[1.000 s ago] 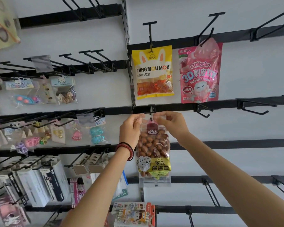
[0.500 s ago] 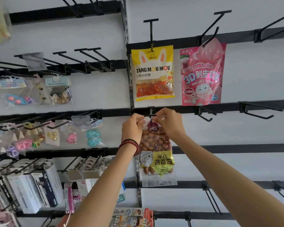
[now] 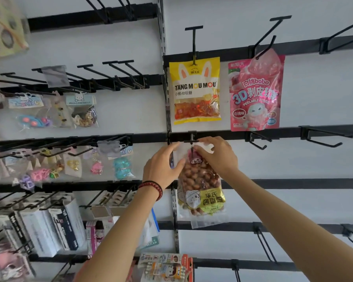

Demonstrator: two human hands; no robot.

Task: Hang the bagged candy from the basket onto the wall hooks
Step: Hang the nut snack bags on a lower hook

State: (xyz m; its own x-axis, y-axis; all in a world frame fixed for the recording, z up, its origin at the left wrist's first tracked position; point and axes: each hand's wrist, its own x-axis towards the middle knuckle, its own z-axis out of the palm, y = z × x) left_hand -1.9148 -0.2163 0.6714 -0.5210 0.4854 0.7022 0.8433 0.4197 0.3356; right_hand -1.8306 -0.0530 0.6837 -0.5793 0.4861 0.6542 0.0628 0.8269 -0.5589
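Observation:
A clear bag of brown candy (image 3: 200,184) with a yellow label hangs straight down under a black wall hook (image 3: 191,139) on the middle rail. Its top edge is at the hook's tip. My left hand (image 3: 163,167), with a red bead bracelet on the wrist, pinches the bag's upper left edge between thumb and fingers. My right hand (image 3: 218,155) pinches the bag's top right beside the hook. On the rail above hang a yellow candy bag (image 3: 196,92) and a pink candy bag (image 3: 255,94). The basket is out of view.
Bare black hooks (image 3: 324,139) stick out of the middle rail to the right, and more from the lower rail (image 3: 265,245). The left panel holds small bagged trinkets (image 3: 73,163) and boxed goods (image 3: 49,231). Boxed items (image 3: 165,265) sit below the bag.
Both hands raised the bag's top up to the hook. My left hand then slid a little down the bag's left edge.

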